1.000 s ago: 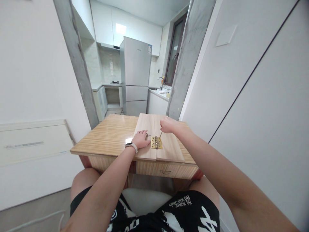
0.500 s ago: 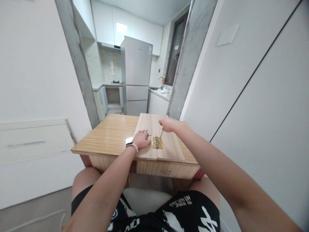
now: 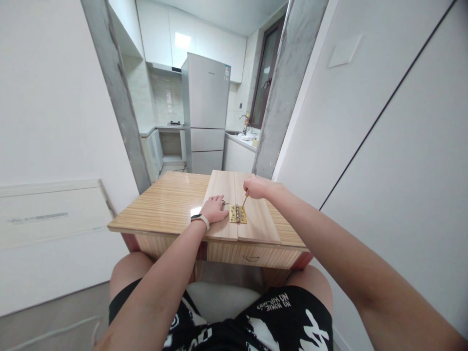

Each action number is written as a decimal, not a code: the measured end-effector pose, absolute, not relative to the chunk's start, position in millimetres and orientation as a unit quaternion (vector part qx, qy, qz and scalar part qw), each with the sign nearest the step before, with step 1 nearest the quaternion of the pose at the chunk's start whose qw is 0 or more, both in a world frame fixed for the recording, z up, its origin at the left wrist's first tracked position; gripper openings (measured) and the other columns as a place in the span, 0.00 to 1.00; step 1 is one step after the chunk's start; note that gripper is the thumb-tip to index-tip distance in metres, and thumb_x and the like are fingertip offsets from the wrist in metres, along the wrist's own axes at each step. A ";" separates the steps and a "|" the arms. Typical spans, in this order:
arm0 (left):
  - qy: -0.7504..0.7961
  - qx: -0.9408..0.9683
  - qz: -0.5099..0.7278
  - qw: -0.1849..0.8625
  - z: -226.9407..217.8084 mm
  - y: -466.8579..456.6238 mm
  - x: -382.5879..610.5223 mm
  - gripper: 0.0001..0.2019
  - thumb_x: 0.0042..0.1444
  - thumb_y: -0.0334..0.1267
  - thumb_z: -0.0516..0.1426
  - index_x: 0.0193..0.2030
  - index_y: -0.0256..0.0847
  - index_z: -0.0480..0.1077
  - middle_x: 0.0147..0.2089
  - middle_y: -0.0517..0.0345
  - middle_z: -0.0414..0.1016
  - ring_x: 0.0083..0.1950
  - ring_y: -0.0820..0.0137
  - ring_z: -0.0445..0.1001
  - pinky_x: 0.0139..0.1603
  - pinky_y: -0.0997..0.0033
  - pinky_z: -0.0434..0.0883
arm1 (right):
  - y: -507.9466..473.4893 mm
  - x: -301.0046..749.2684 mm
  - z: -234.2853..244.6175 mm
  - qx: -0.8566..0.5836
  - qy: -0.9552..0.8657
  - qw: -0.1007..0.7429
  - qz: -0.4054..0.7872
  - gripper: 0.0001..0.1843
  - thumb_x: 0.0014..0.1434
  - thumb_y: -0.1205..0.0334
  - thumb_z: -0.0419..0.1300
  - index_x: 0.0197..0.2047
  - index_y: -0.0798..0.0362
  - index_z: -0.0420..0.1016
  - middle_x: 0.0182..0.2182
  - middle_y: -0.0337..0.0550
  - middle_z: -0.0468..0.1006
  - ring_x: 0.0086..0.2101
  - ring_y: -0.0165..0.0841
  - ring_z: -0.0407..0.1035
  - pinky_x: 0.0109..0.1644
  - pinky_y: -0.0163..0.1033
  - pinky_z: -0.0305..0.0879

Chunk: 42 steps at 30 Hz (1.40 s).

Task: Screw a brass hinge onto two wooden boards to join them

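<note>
Two pale wooden boards (image 3: 258, 224) lie side by side on the table. A brass hinge (image 3: 237, 214) spans the seam between them. My right hand (image 3: 256, 186) is closed around the handle of a screwdriver (image 3: 244, 201), whose shaft slants down to the upper right part of the hinge. My fist hides most of the handle. Pressed on the left board, my left hand (image 3: 214, 208) has its fingers stretched out, just left of the hinge. Beside its fingertips is a small metal piece (image 3: 224, 203), too small to make out.
The wood-grain table (image 3: 161, 200) has a drawer with a curved handle (image 3: 251, 258) in front, above my knees. White walls stand close on both sides. Beyond the table are a silver fridge (image 3: 206, 92) and a counter with a sink tap (image 3: 244, 119).
My right fist has turned slightly and shifted a little to the right on the screwdriver; the tip stays at the hinge. My left hand has not moved.
</note>
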<state>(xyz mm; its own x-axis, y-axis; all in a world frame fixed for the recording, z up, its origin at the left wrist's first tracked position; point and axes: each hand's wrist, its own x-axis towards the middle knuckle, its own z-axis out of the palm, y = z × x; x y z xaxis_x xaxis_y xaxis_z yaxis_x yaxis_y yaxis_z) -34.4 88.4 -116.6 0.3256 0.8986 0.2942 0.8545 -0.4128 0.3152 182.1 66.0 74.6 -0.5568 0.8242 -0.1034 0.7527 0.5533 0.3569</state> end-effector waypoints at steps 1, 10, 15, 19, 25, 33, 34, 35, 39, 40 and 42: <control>0.539 0.813 0.215 0.051 -116.1 88.2 -34.2 0.41 0.56 0.53 0.56 0.74 0.37 0.56 0.74 0.45 0.62 0.72 0.50 0.59 0.72 0.55 0.58 | 65.5 182.6 75.0 0.455 0.870 0.128 0.138 0.11 0.61 0.63 0.64 0.44 0.57 0.86 0.41 0.56 0.85 0.44 0.41 0.79 0.44 0.36 0.69; 0.536 0.813 0.221 0.053 -115.0 86.5 -33.2 0.41 0.56 0.52 0.57 0.74 0.36 0.57 0.73 0.43 0.63 0.72 0.49 0.60 0.72 0.54 0.58 | 62.5 173.3 77.3 0.516 0.840 0.107 0.130 0.15 0.61 0.61 0.64 0.48 0.58 0.84 0.46 0.58 0.84 0.46 0.43 0.79 0.47 0.37 0.72; 0.540 0.811 0.218 0.055 -114.7 86.8 -32.5 0.41 0.56 0.51 0.57 0.74 0.37 0.56 0.73 0.43 0.63 0.72 0.49 0.60 0.72 0.53 0.58 | 61.2 159.1 79.0 0.579 0.799 0.127 0.099 0.16 0.60 0.63 0.65 0.49 0.61 0.84 0.45 0.60 0.84 0.46 0.44 0.79 0.46 0.38 0.73; 0.540 0.811 0.219 0.055 -115.5 87.5 -33.2 0.41 0.56 0.52 0.57 0.74 0.37 0.56 0.73 0.43 0.62 0.72 0.49 0.60 0.72 0.53 0.58 | 54.3 160.8 79.6 0.507 0.835 0.168 0.135 0.13 0.60 0.67 0.64 0.48 0.60 0.83 0.47 0.60 0.83 0.47 0.44 0.79 0.48 0.40 0.73; 0.537 0.811 0.225 0.054 -115.3 86.2 -34.7 0.41 0.56 0.52 0.57 0.74 0.37 0.57 0.73 0.44 0.63 0.72 0.49 0.60 0.72 0.53 0.58 | 48.4 172.1 79.3 0.418 0.867 0.176 0.207 0.13 0.62 0.69 0.61 0.47 0.59 0.83 0.47 0.60 0.82 0.48 0.46 0.78 0.51 0.45 0.73; 0.540 0.810 0.223 0.057 -114.5 85.8 -33.9 0.40 0.56 0.51 0.58 0.74 0.38 0.57 0.73 0.44 0.63 0.72 0.49 0.60 0.72 0.53 0.58 | 53.5 173.5 78.5 0.457 0.858 0.167 0.167 0.16 0.61 0.62 0.65 0.50 0.60 0.83 0.46 0.63 0.82 0.49 0.47 0.78 0.50 0.44 0.73; 0.540 0.810 0.224 0.056 -114.4 85.8 -33.9 0.40 0.56 0.52 0.58 0.74 0.38 0.57 0.73 0.44 0.63 0.72 0.49 0.60 0.72 0.53 0.58 | 54.7 172.9 78.4 0.464 0.855 0.165 0.161 0.17 0.60 0.62 0.66 0.51 0.59 0.82 0.46 0.63 0.82 0.49 0.47 0.78 0.51 0.43 0.73; 0.540 0.810 0.224 0.057 -114.2 85.8 -33.8 0.40 0.56 0.52 0.58 0.74 0.38 0.57 0.73 0.44 0.62 0.72 0.49 0.60 0.72 0.53 0.58 | 56.1 172.2 78.3 0.471 0.853 0.164 0.156 0.18 0.59 0.62 0.67 0.51 0.59 0.82 0.46 0.62 0.82 0.49 0.46 0.78 0.52 0.42 0.72; 0.541 0.808 0.224 0.060 -113.0 84.6 -33.5 0.40 0.56 0.52 0.58 0.74 0.38 0.57 0.73 0.44 0.62 0.72 0.49 0.60 0.72 0.53 0.58 | 62.7 169.1 77.1 0.481 0.844 0.175 0.158 0.19 0.59 0.62 0.67 0.52 0.60 0.82 0.45 0.62 0.83 0.49 0.47 0.78 0.51 0.42 0.73; 0.540 0.809 0.225 0.060 -112.8 84.3 -33.6 0.40 0.56 0.52 0.58 0.74 0.38 0.57 0.73 0.44 0.62 0.72 0.49 0.60 0.72 0.53 0.58 | 64.1 168.1 76.6 0.483 0.842 0.178 0.161 0.19 0.59 0.62 0.67 0.52 0.60 0.82 0.45 0.62 0.83 0.49 0.47 0.78 0.51 0.42 0.73; 0.537 0.810 0.230 0.061 -112.5 83.9 -33.8 0.40 0.56 0.52 0.58 0.74 0.40 0.57 0.73 0.44 0.63 0.72 0.49 0.60 0.72 0.53 0.58 | 65.4 166.0 76.4 0.489 0.838 0.179 0.162 0.19 0.58 0.63 0.67 0.53 0.60 0.82 0.45 0.63 0.83 0.49 0.48 0.78 0.50 0.43 0.74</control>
<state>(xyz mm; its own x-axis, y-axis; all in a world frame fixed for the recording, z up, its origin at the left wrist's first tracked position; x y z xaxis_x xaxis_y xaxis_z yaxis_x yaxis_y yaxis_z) -33.8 83.9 -112.5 0.3181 0.8969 0.3072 0.8406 -0.4167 0.3461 166.0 65.4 76.4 -0.4575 0.8778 -0.1419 0.7621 0.4693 0.4461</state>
